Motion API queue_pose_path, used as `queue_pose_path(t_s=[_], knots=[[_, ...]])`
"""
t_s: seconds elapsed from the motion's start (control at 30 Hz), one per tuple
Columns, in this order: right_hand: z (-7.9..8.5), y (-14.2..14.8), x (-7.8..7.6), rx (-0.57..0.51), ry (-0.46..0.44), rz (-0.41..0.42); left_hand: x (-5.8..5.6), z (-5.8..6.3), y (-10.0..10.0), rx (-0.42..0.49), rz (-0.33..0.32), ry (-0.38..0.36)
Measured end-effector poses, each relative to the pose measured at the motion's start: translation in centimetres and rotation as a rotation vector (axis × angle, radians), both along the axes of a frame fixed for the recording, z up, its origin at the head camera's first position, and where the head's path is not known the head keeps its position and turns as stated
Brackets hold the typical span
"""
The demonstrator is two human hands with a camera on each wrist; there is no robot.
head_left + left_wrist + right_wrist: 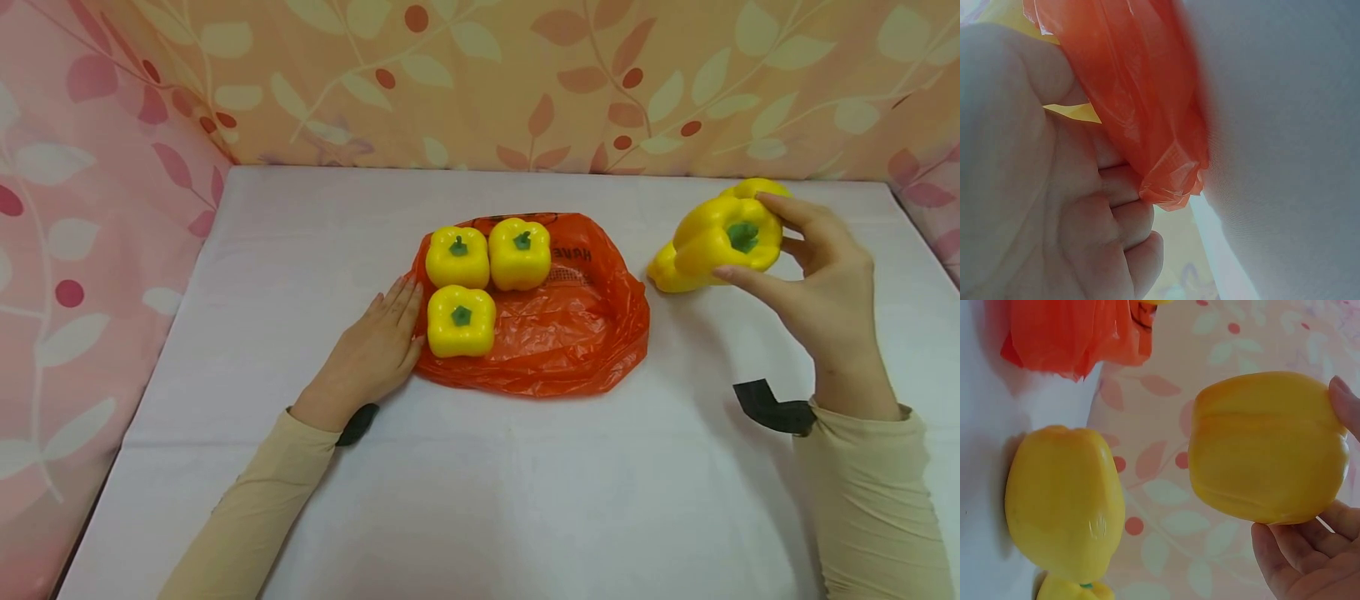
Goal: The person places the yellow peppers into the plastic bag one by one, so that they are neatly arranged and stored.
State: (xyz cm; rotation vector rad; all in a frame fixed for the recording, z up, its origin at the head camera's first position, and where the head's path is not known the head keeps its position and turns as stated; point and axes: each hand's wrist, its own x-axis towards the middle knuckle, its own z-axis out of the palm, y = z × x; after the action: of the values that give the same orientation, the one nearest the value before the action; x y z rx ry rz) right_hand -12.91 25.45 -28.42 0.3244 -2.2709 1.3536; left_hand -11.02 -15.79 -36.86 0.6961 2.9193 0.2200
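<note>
My right hand (832, 275) grips a yellow bell pepper (708, 237) between thumb and fingers, held above the table with its green stem end toward me. The right wrist view shows this bell pepper (1266, 447) apart from another one (1063, 503) on the table. On the left, my left hand (375, 342) lies with its fingers extended, touching the left edge of a red plastic bag (570, 333). Three yellow bell peppers (461, 321) stand on the bag's left part, stems up. In the left wrist view, the fingers (1132, 222) meet the crumpled bag edge (1141, 94).
Behind the raised pepper, more yellow bell peppers (663, 271) sit on the table, partly hidden by it. A white cloth covers the table (487, 492). Leaf-patterned fabric (465, 83) closes off the back and sides.
</note>
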Motion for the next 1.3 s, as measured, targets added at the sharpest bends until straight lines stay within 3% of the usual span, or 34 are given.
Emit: queue_pose_path(t_s=[0.43, 1.0, 1.3], knots=[[-0.9, -1.8, 0.5, 0.083, 0.006, 0.082, -0.1, 0.0, 0.0, -0.006, -0.002, -0.004], [-1.8, -5.5, 1.0, 0.22, -0.079, 0.249, -0.2, 0.0, 0.1, -0.013, 0.003, -0.013], [-2.2, -7.6, 0.9, 0.226, -0.126, 0.332, -0.1, -0.1, 0.1, -0.011, 0.009, -0.016]])
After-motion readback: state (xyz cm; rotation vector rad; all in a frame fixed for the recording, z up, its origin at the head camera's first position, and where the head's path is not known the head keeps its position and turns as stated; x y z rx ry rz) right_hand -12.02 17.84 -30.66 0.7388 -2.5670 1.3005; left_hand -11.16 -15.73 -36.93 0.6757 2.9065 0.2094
